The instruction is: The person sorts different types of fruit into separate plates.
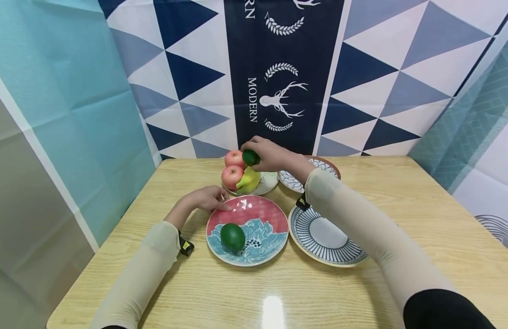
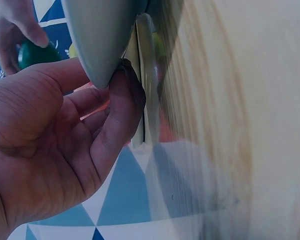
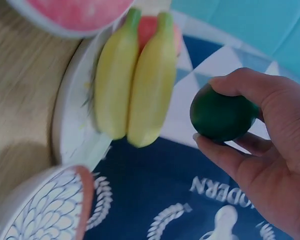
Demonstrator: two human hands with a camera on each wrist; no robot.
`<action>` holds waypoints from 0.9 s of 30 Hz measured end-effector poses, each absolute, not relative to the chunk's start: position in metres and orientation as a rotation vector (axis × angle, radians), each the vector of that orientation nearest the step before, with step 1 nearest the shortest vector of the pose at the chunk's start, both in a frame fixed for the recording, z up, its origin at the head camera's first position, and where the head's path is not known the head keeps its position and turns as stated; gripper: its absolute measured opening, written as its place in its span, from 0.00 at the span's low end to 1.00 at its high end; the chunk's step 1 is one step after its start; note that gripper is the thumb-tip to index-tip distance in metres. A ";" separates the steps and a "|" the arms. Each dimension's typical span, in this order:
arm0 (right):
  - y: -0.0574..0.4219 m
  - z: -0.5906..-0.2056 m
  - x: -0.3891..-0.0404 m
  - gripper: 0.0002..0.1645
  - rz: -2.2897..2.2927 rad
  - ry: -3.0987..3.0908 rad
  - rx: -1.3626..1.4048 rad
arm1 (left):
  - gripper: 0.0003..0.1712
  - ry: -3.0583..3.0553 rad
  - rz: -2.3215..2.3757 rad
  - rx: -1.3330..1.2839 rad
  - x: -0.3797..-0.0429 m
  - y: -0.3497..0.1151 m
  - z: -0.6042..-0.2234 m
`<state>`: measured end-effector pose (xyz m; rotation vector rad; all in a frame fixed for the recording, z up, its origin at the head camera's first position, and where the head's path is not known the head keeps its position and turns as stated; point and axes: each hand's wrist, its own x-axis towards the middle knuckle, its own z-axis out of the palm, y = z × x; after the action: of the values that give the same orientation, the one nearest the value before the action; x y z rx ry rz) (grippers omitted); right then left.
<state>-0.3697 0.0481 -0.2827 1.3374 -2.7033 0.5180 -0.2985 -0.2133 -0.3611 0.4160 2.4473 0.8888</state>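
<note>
A small green fruit [image 1: 251, 157] sits between the thumb and fingertips of the right hand [image 1: 271, 153], raised toward the bench's far edge, just apart from yellow bananas [image 1: 249, 180]. These lie with two red apples [image 1: 232, 177] on a pale plate [image 1: 268, 181] near that edge. Nearer, the left hand [image 1: 208, 198] pinches the rim of a red-and-blue plate [image 1: 264, 212], which carries a second green fruit [image 1: 232, 238]. Toward the bench's right edge are a striped plate [image 1: 328, 233] and, behind it, a brown-rimmed plate [image 1: 292, 181]. All plates rest on the wooden bench [image 1: 237, 297].
</note>
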 end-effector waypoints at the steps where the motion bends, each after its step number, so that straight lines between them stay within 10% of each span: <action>1: 0.046 -0.282 -0.366 0.35 0.508 -2.675 1.369 | 0.14 2.443 0.893 0.413 -0.298 -0.213 -0.361; 27: 0.009 -0.310 -0.280 0.32 0.264 -2.480 1.960 | 0.10 2.458 0.890 0.534 -0.296 -0.217 -0.360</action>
<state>-0.2798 0.0091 -0.3096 1.9595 -2.4797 0.2643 -0.2956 -0.2165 -0.3599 0.5343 2.4576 0.8895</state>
